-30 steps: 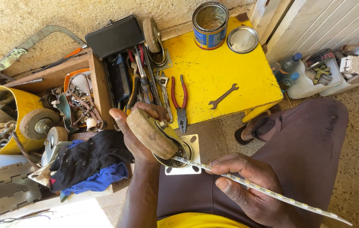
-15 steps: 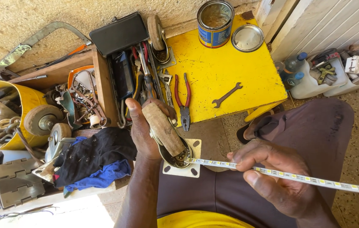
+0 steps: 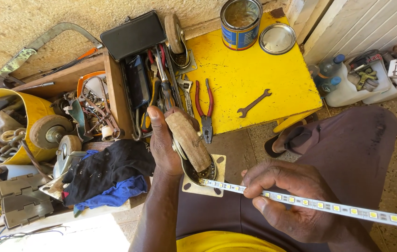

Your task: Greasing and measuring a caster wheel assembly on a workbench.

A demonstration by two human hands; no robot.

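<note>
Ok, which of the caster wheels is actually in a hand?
The tan caster wheel gripped by the left hand, its square plate showing. The others lie loose: one atop the toolbox, two beside the yellow bucket.

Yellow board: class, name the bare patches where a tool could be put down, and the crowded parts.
On the yellow board, bare room lies between the tin can, the pliers and the spanner, and right of the spanner. The tool tray and yellow bucket are crammed.

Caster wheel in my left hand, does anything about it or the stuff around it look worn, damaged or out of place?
The caster wheel looks worn: its tread is scuffed and dirt-caked, with grime in the fork. The LED strip in the right hand pokes into it. The paint can stands open, its lid beside it.
</note>
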